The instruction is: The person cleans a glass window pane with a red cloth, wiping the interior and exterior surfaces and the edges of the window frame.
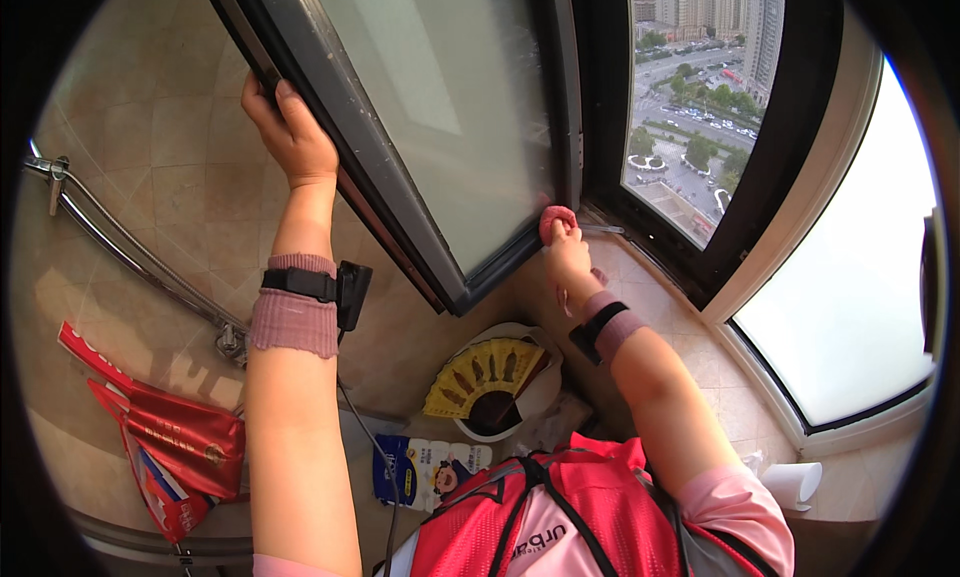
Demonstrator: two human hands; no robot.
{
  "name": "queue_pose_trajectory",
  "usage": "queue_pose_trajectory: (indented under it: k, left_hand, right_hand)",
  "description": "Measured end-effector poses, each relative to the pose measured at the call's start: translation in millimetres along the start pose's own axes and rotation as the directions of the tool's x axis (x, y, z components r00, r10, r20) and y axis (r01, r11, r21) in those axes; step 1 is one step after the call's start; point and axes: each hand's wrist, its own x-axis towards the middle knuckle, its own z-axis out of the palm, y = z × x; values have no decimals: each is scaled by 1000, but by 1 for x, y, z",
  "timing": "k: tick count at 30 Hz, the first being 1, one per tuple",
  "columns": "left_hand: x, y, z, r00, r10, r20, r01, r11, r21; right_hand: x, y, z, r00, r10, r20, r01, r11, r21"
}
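A dark-framed window sash (395, 137) with a frosted pane stands swung inward in front of me. Along its left edge, my left hand (293, 137) has its fingers curled round the frame. Low on the pane's right side, my right hand (567, 252) presses a bunched red cloth (557, 220) against the glass and frame corner. A faint reddish reflection of the cloth shows in the pane. Both wrists carry mauve knitted cuffs with black straps.
A chrome shower pipe (140, 262) runs down the tiled wall at left, above red bags (185, 432). Below the sash are a yellow folding fan (490, 377) in a white basin (545, 387) and a pack of paper rolls (430, 467). A fixed window (690, 107) overlooks streets; a white roll (792, 485) lies on the ledge.
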Motion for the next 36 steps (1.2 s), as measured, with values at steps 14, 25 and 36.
queue_pose_trajectory:
  k: [14, 25, 36]
  left_hand:
    - [-1, -3, -4, 1000, -18, 1, 18, 1000, -1]
    - [3, 4, 5, 1000, -2, -5, 2, 1000, -29]
    - [-1, -8, -8, 1000, -18, -8, 18, 1000, 12]
  right_hand:
    - [-70, -11, 32, 985, -145, 91, 25, 650, 760]
    - [22, 25, 48, 909, -46, -414, 247, 859, 449]
    - [-98, -44, 33, 968, -186, 166, -15, 622, 783]
